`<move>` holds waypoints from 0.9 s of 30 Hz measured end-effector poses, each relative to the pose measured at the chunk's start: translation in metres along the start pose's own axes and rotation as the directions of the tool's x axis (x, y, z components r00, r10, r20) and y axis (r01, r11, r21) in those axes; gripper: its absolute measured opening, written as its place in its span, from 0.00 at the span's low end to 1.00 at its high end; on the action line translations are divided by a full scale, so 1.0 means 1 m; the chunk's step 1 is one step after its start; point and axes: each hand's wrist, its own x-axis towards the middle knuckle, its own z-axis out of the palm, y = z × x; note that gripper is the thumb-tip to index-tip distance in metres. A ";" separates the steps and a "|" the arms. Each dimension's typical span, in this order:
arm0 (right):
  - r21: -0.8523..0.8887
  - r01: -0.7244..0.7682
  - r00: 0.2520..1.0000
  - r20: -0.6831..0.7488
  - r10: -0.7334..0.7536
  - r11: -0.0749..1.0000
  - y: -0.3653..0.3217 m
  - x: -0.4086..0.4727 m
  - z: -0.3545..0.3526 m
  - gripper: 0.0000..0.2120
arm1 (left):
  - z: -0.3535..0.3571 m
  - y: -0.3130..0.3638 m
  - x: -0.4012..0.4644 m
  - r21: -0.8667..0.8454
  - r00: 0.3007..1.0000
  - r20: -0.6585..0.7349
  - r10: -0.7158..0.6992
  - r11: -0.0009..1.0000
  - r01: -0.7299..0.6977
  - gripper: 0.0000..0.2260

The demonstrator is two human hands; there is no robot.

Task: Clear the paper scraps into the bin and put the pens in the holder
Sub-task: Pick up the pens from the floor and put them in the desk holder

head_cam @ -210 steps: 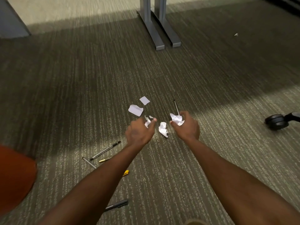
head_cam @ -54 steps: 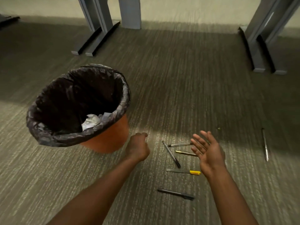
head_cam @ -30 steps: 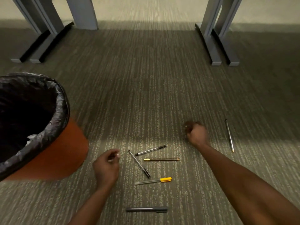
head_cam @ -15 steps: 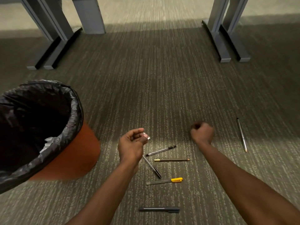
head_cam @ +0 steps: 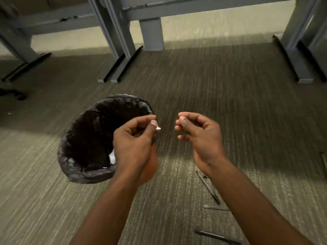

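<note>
An orange bin (head_cam: 149, 171) lined with a black bag (head_cam: 85, 131) stands on the carpet at centre left, with white paper scraps (head_cam: 112, 158) inside. My left hand (head_cam: 134, 140) hovers over the bin's right rim, thumb and fingers pinched on a tiny white paper scrap (head_cam: 158, 128). My right hand (head_cam: 198, 133) is raised beside it, right of the bin, fingers curled closed with nothing visible in them. Several pens lie on the carpet at lower right: a black pen (head_cam: 208, 190), a clear pen (head_cam: 215, 207) and a dark pen (head_cam: 217, 236). No pen holder is in view.
Grey metal desk legs and feet (head_cam: 116, 71) stand behind the bin, and more (head_cam: 299, 68) at the far right. Another pen (head_cam: 324, 161) lies at the right edge. A dark chair base (head_cam: 12, 93) sits at the far left. A small white speck (head_cam: 8, 113) lies on the carpet.
My view has swung left and up, bringing the bin to the centre. Both hands have risen from the carpet; the left one now holds its scrap over the bin's rim.
</note>
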 end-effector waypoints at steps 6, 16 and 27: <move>-0.701 0.472 0.880 0.337 -0.335 0.534 0.028 0.014 0.081 0.08 | -0.090 -0.029 0.047 0.384 0.974 -0.222 -0.053 0.913 0.137 0.06; -0.692 0.490 0.868 0.337 -0.364 0.529 0.028 0.018 0.065 0.12 | -0.117 -0.039 0.054 0.503 0.988 -0.140 -0.072 0.854 0.134 0.14; -0.647 0.200 0.912 -0.152 -0.381 0.736 0.032 -0.030 -0.093 0.07 | -0.019 -0.011 -0.014 0.465 0.862 0.340 0.376 0.730 -0.501 0.16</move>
